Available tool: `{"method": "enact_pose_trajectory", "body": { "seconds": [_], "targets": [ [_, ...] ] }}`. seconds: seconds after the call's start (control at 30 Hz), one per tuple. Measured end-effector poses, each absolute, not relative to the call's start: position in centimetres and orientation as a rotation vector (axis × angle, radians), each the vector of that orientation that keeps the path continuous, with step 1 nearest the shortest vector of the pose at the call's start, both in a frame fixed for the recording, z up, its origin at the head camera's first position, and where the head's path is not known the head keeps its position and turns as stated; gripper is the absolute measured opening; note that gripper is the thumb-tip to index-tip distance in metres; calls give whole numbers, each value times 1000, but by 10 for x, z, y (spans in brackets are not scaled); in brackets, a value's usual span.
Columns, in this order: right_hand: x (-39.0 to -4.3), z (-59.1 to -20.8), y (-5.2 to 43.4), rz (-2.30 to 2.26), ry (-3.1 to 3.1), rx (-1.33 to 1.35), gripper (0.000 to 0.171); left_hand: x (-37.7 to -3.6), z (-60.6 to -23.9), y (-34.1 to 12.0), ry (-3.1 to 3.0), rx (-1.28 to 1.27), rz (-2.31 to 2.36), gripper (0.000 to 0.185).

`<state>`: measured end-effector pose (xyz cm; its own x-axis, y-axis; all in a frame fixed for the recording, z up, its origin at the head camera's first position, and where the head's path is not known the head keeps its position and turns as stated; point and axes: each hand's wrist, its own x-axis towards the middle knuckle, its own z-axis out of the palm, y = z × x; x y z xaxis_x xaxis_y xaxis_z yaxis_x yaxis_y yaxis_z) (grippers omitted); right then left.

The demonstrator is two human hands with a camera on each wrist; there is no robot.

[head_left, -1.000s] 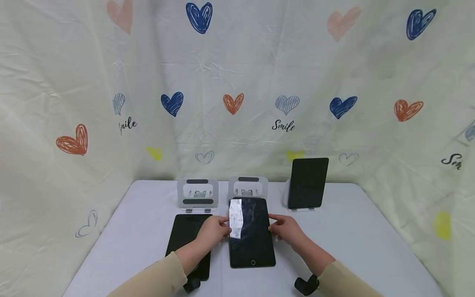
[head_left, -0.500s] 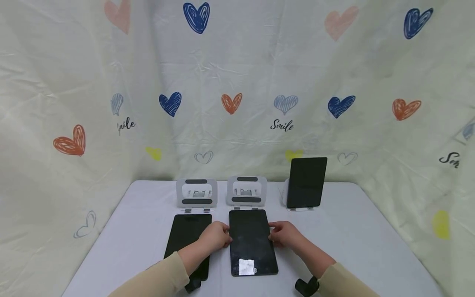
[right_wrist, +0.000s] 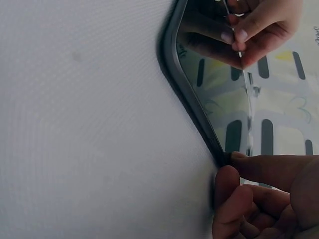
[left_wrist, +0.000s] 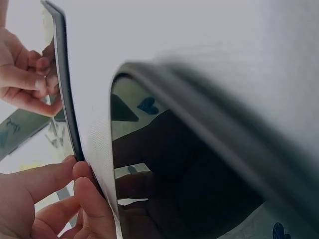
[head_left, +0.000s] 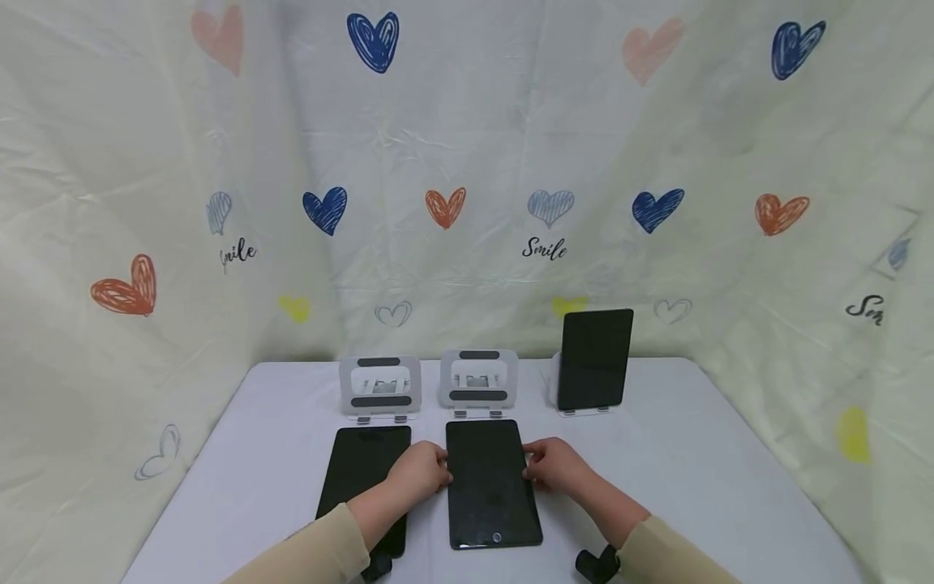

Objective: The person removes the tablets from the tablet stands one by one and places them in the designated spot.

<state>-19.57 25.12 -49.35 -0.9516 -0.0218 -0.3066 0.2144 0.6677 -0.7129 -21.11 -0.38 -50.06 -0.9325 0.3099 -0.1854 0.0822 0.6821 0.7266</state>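
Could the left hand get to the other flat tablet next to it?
Probably yes. The left hand grips the middle tablet by its left edge, and the left tablet lies flat right beside it, partly under that wrist. Nothing stands between them, but the hand is busy holding.

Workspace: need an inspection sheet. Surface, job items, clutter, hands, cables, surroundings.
Surface: white table, no marks seen.
Job's things: middle tablet flat on the table, screen dark; left tablet flat beside it; standing tablet upright on a stand at the back right; two empty stands behind the flat tablets.
Clutter: nothing seen.
Hands: left hand grips the middle tablet's left edge; right hand grips its right edge.
Cables: nothing seen.
Surroundings: heart-print cloth hung behind and at both sides.
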Motion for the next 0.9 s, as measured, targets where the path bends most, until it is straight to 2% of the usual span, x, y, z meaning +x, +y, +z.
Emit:
{"method": "enact_pose_trajectory", "body": {
  "seconds": [0.23,0.53,0.9],
  "targets": [
    [-197,-488,253,-1114,2618,146,46,-212,-500,-3,2643,321,1067,35],
    [-188,-494,257,-1108,2670,152,41,-213,-510,-10,2513,208,1120,50],
    [-179,-474,265,-1135,2821,119,42,-216,-492,-19,2513,212,1273,48]
  ]
}}
